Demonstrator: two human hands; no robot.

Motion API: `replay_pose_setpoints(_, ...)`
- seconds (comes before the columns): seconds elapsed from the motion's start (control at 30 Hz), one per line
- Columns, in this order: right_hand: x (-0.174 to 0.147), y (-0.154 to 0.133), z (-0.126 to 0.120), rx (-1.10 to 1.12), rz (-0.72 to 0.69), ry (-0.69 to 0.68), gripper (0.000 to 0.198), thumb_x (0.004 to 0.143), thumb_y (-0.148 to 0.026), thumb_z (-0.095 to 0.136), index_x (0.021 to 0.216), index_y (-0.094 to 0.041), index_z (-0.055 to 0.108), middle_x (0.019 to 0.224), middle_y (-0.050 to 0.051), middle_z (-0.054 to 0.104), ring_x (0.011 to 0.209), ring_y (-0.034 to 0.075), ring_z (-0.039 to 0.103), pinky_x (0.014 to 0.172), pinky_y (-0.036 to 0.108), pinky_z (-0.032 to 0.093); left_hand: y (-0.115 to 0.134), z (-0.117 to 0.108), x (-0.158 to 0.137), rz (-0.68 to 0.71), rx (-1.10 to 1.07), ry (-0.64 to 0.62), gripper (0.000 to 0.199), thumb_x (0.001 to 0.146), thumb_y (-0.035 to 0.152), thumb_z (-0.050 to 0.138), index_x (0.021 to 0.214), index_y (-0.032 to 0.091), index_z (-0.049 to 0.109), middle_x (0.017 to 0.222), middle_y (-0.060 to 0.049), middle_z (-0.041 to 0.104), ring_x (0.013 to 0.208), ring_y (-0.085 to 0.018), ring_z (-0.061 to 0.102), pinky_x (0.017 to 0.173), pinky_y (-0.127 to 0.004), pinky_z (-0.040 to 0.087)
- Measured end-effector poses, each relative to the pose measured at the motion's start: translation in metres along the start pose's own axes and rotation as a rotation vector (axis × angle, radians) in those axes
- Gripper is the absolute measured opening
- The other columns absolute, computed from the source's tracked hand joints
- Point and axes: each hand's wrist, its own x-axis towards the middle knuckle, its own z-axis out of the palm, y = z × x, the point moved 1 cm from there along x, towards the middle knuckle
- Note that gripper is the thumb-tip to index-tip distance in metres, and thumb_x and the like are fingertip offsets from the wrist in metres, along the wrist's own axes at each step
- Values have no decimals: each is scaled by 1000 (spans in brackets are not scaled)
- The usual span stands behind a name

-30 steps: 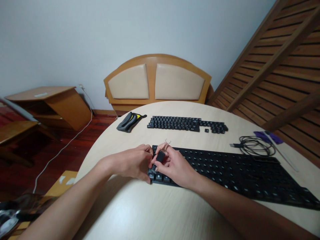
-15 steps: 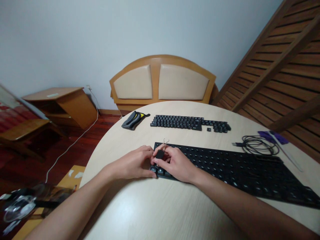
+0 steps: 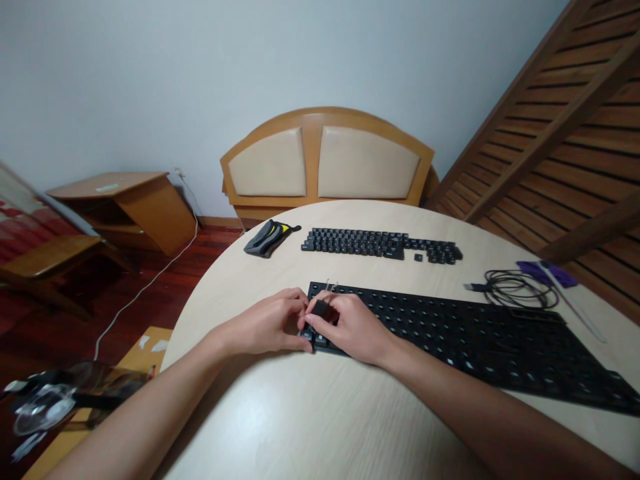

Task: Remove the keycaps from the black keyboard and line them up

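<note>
Half curls the right hand (image 3: pixel 353 327), pinching a black piece (image 3: pixel 320 308) over the left end of the keyboard (image 3: pixel 430 327), loosely bending the left hand (image 3: pixel 267 323) at its corner, grip unclear, probably to steady it.

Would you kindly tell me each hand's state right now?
Left hand: curled at the left end of the keyboard; any grip hidden.
Right hand: closed on a small black piece.

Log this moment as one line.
left grip: at left end of long black plastic keyboard | right grip: holding small black rectangular object | beyond keyboard: rows of black plastic keycaps
</note>
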Motion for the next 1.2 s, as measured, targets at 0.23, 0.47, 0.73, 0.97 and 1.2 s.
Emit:
replay_pose_setpoints(0.23,0,7,1,144,68,23,17,91,-26,59,96,-17,72,90,4,72,78,16,66,70,26,50,1,-3,-1,-4,69,14,38,78,49,74,100,19,64,107,-6,57,98,-24,57,86,-35,47)
replay_pose_setpoints(0.47,1,5,2,152,85,-52,17,89,-28,63,93,-16,75,89,4,74,76,16,68,66,24,49,-1,-2,0,15,-9,-4,34,79,43,75,103,20,66,113,-7,57,103,-25,57,91,-36,46)
replay_pose_setpoints(0.73,3,11,7,361,138,-62,10,87,-22,62,90,-16,69,89,5,72,85,19,70,75,28,54,-7,0,2,17,-156,-15,30,79,41,76,97,19,68,109,-5,57,99,-23,57,90,-36,46)
replay_pose_setpoints(0.97,6,15,10,438,166,-52,9,89,-24,60,87,-16,63,86,6,71,82,19,69,75,30,55,-10,3,4,-13,-240,-6,28,77,39,79,90,17,66,104,-3,55,94,-19,57,84,-31,47)
replay_pose_setpoints(1.2,7,15,12,473,196,-36,9,87,-25,60,85,-16,61,83,5,70,80,18,69,75,30,55,-11,5,4,-23,-239,-11,31,76,39,78,95,18,67,106,-4,55,93,-20,56,84,-32,47)
